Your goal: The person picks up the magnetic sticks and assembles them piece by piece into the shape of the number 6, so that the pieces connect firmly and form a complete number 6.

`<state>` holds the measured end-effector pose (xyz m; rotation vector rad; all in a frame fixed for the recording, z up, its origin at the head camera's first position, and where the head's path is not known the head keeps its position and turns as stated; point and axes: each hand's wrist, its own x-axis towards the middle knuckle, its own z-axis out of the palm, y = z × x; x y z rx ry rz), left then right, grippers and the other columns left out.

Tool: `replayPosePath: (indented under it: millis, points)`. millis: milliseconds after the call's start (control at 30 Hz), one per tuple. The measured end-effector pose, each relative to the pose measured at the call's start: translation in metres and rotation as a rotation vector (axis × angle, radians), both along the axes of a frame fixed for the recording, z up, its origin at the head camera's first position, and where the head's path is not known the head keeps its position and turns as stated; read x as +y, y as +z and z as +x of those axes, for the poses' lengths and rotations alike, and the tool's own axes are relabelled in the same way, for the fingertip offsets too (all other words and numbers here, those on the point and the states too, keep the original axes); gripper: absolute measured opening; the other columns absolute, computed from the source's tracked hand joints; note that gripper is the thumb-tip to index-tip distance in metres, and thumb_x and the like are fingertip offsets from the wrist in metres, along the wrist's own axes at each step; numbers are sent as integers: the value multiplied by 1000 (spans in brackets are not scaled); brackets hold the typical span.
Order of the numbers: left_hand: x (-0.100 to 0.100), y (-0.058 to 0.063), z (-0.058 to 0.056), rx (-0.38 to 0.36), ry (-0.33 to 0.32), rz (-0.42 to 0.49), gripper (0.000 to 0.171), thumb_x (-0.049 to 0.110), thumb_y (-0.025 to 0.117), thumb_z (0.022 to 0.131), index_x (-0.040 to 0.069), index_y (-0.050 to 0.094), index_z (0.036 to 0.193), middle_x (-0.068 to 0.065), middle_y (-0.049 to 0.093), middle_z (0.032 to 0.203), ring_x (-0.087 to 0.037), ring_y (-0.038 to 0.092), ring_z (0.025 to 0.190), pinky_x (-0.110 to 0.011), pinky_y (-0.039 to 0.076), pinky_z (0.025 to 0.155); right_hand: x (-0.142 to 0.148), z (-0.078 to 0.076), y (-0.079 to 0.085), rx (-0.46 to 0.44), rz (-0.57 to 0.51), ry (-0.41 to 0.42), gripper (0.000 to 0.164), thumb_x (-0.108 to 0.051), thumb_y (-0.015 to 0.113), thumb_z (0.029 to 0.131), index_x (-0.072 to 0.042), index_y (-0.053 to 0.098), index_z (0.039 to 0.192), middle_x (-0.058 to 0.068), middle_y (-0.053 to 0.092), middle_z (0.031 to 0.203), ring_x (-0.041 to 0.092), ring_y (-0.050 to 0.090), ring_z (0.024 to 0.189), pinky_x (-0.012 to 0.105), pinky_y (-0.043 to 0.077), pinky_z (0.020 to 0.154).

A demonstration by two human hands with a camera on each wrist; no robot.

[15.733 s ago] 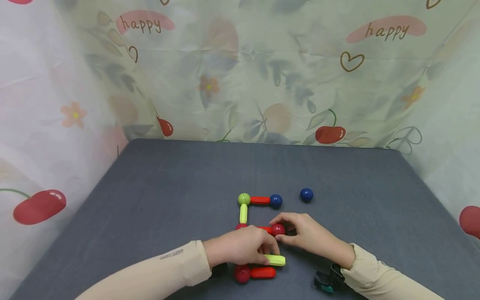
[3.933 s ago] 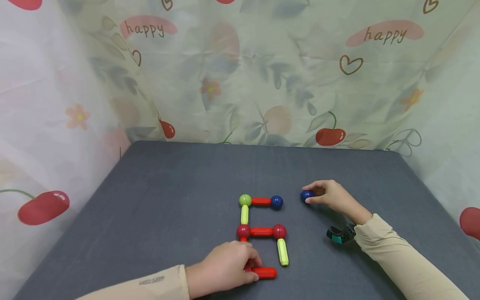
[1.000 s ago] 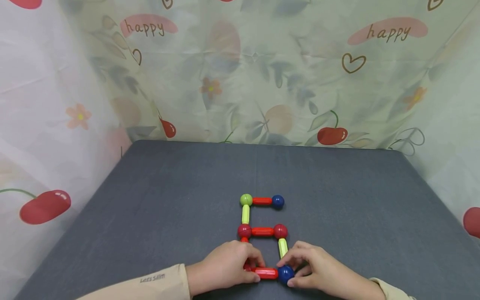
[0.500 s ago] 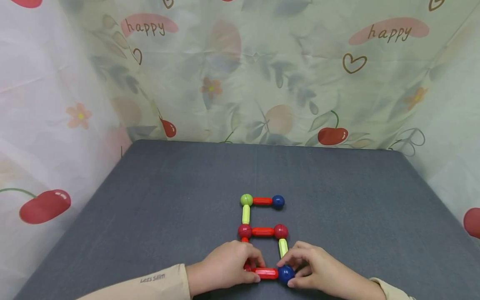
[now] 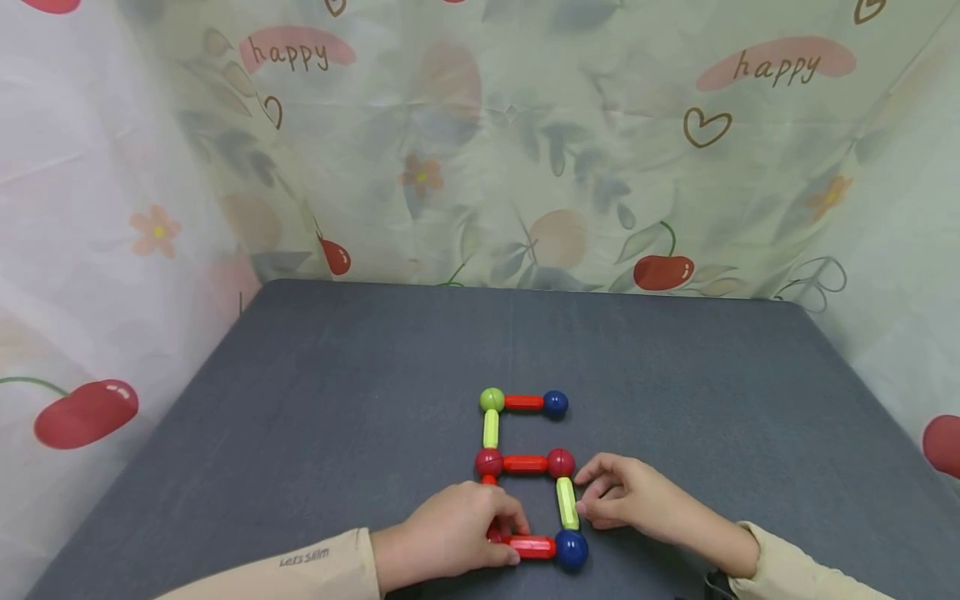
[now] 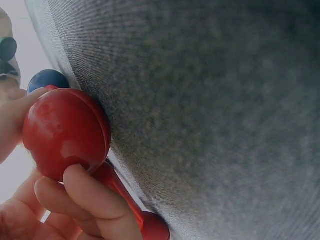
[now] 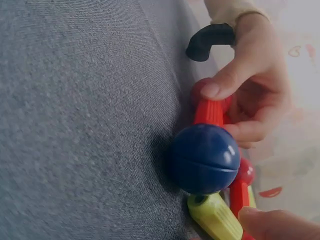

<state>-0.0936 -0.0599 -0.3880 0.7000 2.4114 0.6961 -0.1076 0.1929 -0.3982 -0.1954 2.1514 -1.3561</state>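
Magnetic rods and balls lie joined on the table in a figure like a 6. My left hand [image 5: 461, 529] grips the front-left red ball [image 6: 67, 132] between thumb and fingers, largely hiding it in the head view. From that ball a red rod [image 5: 532, 547] runs right to a blue ball [image 5: 572, 550], also large in the right wrist view. A yellow-green rod [image 5: 567, 502] links the blue ball to the red ball [image 5: 561, 462] behind it. My right hand [image 5: 645, 500] hovers just right of this rod, fingers loosely bent and holding nothing.
Behind, a red rod [image 5: 525, 463] joins another red ball [image 5: 489, 462]. A yellow-green rod [image 5: 491, 429] leads back to a green ball [image 5: 492, 400], then a red rod [image 5: 523, 402] and a blue ball [image 5: 556, 404]. Dark cloth covers the table [image 5: 360, 358]; a printed curtain [image 5: 510, 150] stands behind.
My right hand brought the loose blue ball from the right to the front-right corner, let it go and moved back beside the yellow-green rod. My left hand stays on its red ball.
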Motion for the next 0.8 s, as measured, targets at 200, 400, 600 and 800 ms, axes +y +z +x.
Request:
replayPosePath:
  millis: [200,400,600,800]
  points:
    - [0,1,0,-8,1,0,20,26,79,81,31,72,98,14,57,70,-3,51,63,-20,44,58,-8,-7,-5,-68,60,-70,39,-13,79,80,2,56,108,6,64,81,12,64,69,32,58,66]
    - [0,1,-1,-2,-2,-2,19,26,79,81,31,72,98,14,57,70,-3,50,63,-20,44,58,-16,-10,-3,-80,152,-90,36,-16,82,78,-2,58,101,5,64,75,11,64,61,29,57,59]
    - [0,1,-1,3,-5,-2,19,27,79,81,31,72,98,14,56,70,-3,50,63,-20,44,57,-19,-12,-2,-99,176,-89,34,-18,82,77,-4,57,96,4,65,70,9,64,57,27,56,56]
    - [0,-1,-1,11,-9,-4,19,27,79,81,31,72,98,14,56,70,-2,50,62,-20,43,57,-20,-12,-2,-124,124,-94,31,-13,81,78,-2,57,94,3,64,68,7,63,56,26,56,56]
